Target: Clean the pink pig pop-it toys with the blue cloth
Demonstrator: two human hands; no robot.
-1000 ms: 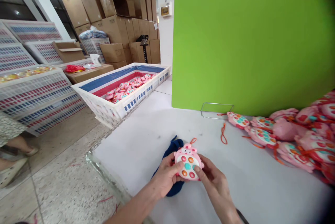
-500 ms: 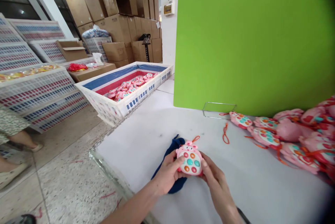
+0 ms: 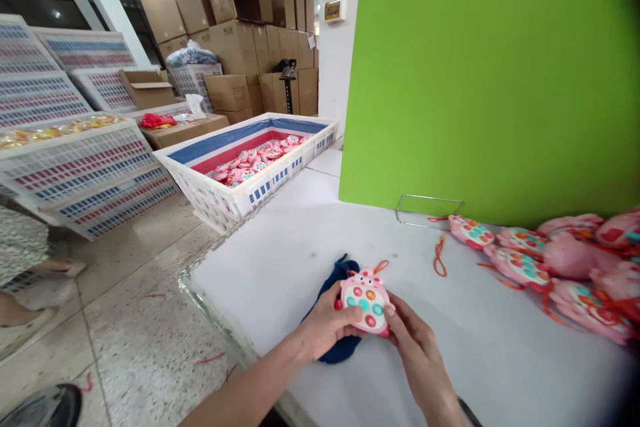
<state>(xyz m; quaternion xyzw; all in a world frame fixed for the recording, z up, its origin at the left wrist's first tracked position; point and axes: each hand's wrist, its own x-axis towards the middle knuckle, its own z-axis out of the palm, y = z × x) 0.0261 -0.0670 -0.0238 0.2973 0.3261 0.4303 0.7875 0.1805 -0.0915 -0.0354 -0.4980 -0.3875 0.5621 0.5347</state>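
A pink pig-shaped toy with a white face of round coloured buttons is held between both hands above the table. My left hand grips its left side, the thumb lying on a lower button. On the right side my right hand closes on its edge, thumb near a turquoise button. An orange cord loop sticks up from the toy's top. Under the toy and my left hand lies a dark blue cloth, partly hidden by them.
Several like toys are heaped on the right of the white table. A loose orange cord and a wire frame lie before the green board. A white crate of pink toys adjoins the table. Someone's legs show far left.
The toy has tilted slightly in my hands, and my left thumb has moved lower across its buttons. The whole view has shifted a little.
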